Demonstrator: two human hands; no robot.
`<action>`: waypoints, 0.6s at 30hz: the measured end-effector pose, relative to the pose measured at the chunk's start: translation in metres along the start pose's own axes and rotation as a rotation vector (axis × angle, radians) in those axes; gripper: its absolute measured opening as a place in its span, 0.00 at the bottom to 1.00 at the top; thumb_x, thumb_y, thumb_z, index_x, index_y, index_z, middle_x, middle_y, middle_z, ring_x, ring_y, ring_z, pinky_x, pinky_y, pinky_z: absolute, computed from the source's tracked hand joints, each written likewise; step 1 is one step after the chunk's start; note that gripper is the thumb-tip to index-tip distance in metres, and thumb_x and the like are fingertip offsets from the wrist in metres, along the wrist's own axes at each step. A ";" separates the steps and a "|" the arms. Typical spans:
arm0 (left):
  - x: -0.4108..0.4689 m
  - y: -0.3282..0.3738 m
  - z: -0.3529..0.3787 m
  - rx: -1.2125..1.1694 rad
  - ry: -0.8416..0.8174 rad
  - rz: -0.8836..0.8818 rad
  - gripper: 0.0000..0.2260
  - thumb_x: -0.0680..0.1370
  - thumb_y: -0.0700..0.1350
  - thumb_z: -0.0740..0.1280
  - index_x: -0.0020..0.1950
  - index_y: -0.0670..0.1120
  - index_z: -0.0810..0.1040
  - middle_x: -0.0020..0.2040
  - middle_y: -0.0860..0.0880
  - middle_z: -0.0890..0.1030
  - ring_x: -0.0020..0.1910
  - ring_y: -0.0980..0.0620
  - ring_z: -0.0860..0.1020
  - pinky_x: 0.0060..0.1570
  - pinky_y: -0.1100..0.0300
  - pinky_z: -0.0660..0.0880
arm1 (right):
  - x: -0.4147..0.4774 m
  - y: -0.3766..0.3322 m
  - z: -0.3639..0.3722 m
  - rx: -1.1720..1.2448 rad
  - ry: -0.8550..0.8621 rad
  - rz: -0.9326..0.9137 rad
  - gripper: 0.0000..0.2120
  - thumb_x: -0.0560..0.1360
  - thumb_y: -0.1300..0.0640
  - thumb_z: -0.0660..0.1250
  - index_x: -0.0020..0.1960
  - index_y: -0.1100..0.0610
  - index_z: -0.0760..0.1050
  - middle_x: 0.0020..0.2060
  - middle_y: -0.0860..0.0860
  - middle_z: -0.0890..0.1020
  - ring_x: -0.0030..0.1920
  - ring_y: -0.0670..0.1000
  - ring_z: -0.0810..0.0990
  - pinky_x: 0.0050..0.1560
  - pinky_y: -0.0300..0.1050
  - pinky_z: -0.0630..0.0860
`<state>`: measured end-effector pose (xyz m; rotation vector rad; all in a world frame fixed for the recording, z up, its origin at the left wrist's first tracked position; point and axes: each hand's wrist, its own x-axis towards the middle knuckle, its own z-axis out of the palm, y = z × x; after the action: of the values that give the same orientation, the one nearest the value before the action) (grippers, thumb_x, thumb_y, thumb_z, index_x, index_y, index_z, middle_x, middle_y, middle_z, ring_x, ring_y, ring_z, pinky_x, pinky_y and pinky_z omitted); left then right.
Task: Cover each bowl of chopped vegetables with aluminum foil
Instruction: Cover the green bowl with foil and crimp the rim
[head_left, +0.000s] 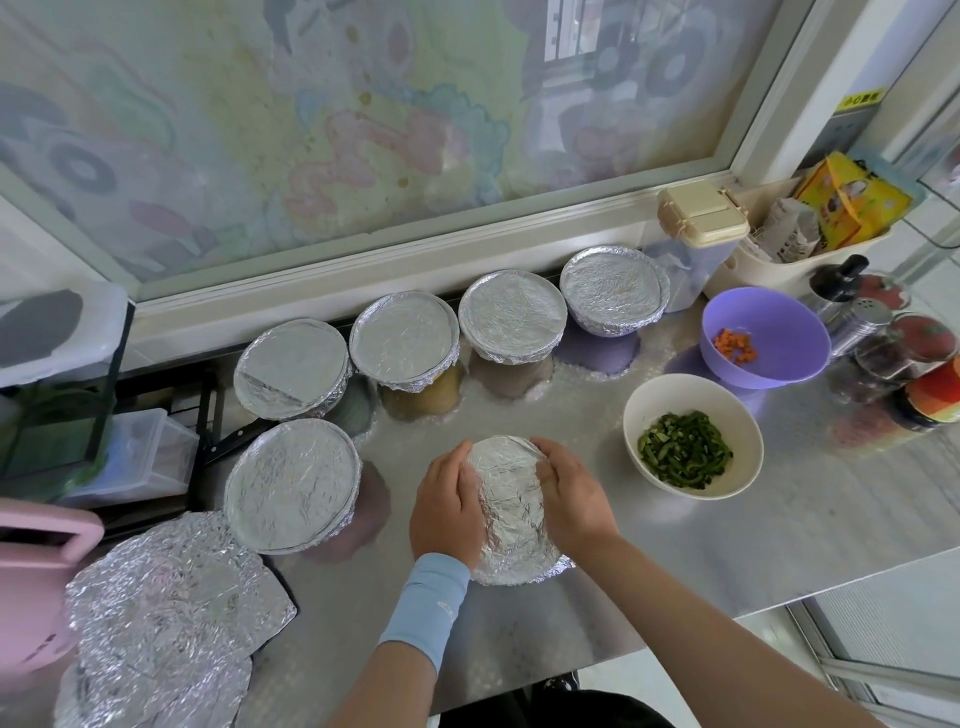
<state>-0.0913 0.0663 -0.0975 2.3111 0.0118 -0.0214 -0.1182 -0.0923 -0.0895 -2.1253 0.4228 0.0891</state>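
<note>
A foil-covered bowl (511, 512) sits near the front of the steel counter (727, 525). My left hand (445, 506) curls round its left side and my right hand (569, 496) round its right side, both pressing the foil down over the rim. Several other foil-covered bowls stand behind and to the left, the nearest one (292, 484) at the left. A white bowl (693, 436) of chopped green vegetables is uncovered at the right. Behind it a purple bowl (763, 338) holds a little diced carrot, also uncovered.
Loose crumpled foil sheets (166, 618) lie at the front left beside a pink object (36, 577). Jars and shakers (904, 353) crowd the right end. A clear container with a beige lid (701, 228) and a caddy stand by the window sill.
</note>
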 end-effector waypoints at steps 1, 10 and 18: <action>0.001 0.001 0.000 -0.031 0.009 -0.041 0.15 0.84 0.46 0.55 0.67 0.53 0.75 0.63 0.59 0.77 0.62 0.58 0.74 0.57 0.64 0.66 | 0.001 -0.001 -0.001 0.051 0.002 0.037 0.13 0.83 0.52 0.56 0.64 0.45 0.74 0.56 0.43 0.81 0.55 0.47 0.77 0.54 0.40 0.70; 0.012 0.006 -0.011 -0.061 -0.030 -0.120 0.16 0.83 0.48 0.54 0.63 0.51 0.79 0.60 0.55 0.81 0.59 0.54 0.76 0.59 0.59 0.71 | 0.014 -0.004 -0.004 -0.071 0.000 0.089 0.13 0.82 0.51 0.55 0.53 0.55 0.77 0.49 0.53 0.80 0.51 0.56 0.77 0.52 0.52 0.73; 0.024 0.000 -0.004 0.035 -0.158 0.144 0.15 0.83 0.48 0.56 0.66 0.54 0.76 0.61 0.61 0.78 0.61 0.59 0.74 0.60 0.59 0.73 | 0.015 -0.011 0.003 -0.182 -0.022 -0.205 0.16 0.83 0.55 0.55 0.68 0.49 0.73 0.64 0.44 0.76 0.62 0.48 0.76 0.61 0.41 0.71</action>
<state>-0.0672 0.0695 -0.0954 2.3334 -0.2367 -0.1314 -0.0998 -0.0883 -0.0864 -2.3327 0.1874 0.0345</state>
